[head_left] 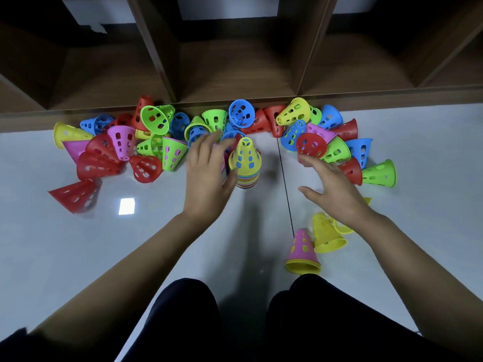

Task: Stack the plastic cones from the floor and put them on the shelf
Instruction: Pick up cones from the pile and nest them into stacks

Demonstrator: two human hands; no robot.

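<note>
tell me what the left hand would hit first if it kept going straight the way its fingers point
Most likely the blue cone lying just beyond the left hand's fingers. Depth is unclear in this view, so the hand might be above it and pass over.

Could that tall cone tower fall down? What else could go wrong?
Maybe. The stack stands upright on glossy floor with the left hand close beside it, so a bump could tip it. The right hand is open near a red cone in the crowded pile; grabbing it might scatter neighbours. The pink cone by the knees could get kicked.
</note>
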